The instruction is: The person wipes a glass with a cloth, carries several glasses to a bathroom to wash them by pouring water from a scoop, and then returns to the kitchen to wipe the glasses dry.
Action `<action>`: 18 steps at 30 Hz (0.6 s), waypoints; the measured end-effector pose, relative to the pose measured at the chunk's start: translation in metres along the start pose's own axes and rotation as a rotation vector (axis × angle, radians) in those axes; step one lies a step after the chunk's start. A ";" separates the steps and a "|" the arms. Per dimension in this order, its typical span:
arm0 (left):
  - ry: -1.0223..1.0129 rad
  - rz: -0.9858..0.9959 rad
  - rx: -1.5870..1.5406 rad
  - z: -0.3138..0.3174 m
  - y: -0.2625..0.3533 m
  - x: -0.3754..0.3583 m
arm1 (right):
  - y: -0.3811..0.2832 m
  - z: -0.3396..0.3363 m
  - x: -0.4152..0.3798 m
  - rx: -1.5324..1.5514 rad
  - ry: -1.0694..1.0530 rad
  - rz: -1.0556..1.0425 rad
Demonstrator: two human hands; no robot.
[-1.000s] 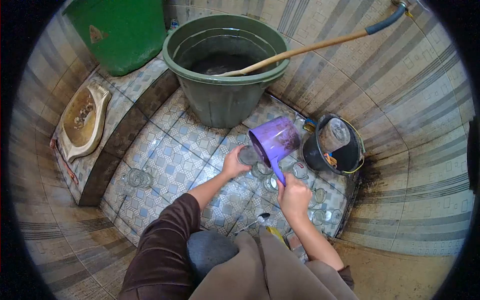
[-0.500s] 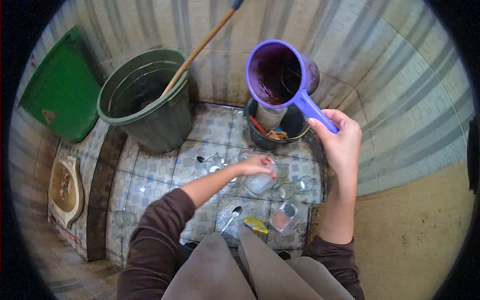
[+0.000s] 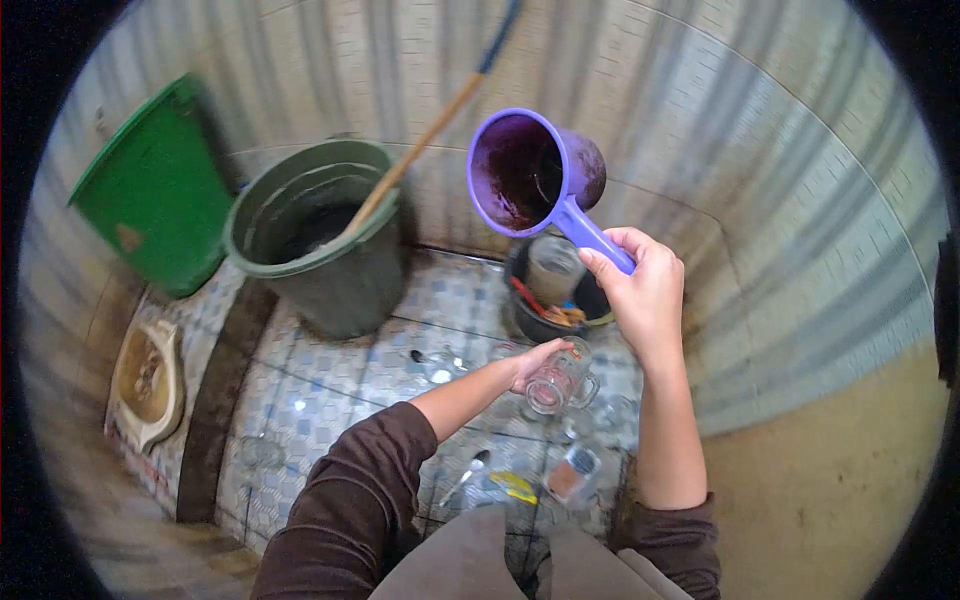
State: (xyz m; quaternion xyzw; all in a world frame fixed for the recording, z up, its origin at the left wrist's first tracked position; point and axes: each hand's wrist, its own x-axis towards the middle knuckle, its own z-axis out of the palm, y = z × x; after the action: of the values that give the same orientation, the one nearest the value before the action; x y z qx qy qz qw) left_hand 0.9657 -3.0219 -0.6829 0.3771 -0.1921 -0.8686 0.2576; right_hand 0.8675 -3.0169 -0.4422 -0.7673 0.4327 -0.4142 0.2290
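My right hand (image 3: 642, 285) is closed around the handle of a purple water dipper (image 3: 588, 172). The dipper is raised above the floor, its dark, stained inside facing me. Lower down, my left hand (image 3: 532, 366) grips a clear glass mug (image 3: 556, 386) with a side handle. The mug is tilted, and my fingers show pinkish through its wall. Behind the mug stands a black bucket (image 3: 527, 318), which holds a clear container (image 3: 555, 268) and small coloured items. Blurred glassware (image 3: 612, 412) lies on the floor right of the mug.
A spoon (image 3: 466, 475), a yellow wrapper (image 3: 514, 487) and a clear tub (image 3: 572, 474) lie near my knees. A large green-grey bin (image 3: 345, 290) with a leaning stick (image 3: 430, 140) stands at back left. Beyond are a green lid (image 3: 155, 200) and a squat toilet (image 3: 170, 390).
My left hand has lifted a glass mug from among the glassware and moved right. The dipper has shifted slightly left and down in view. The camera view has also shifted.
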 end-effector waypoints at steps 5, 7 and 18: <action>0.243 0.279 -0.016 -0.080 0.006 -0.096 | -0.057 0.139 0.041 -0.133 -0.098 -0.468; 0.284 0.364 -0.130 -0.114 0.002 -0.128 | -0.076 0.211 0.051 -0.291 -0.163 -0.603; 0.075 0.648 -0.561 -0.203 -0.015 -0.131 | -0.096 0.355 0.051 -0.381 -0.558 -0.371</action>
State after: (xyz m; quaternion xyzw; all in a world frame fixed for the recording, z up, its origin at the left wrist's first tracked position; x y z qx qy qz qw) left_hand 1.1906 -2.9604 -0.7484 0.2442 -0.0475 -0.7471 0.6164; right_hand 1.2232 -3.0132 -0.5476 -0.9445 0.2770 -0.1360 0.1126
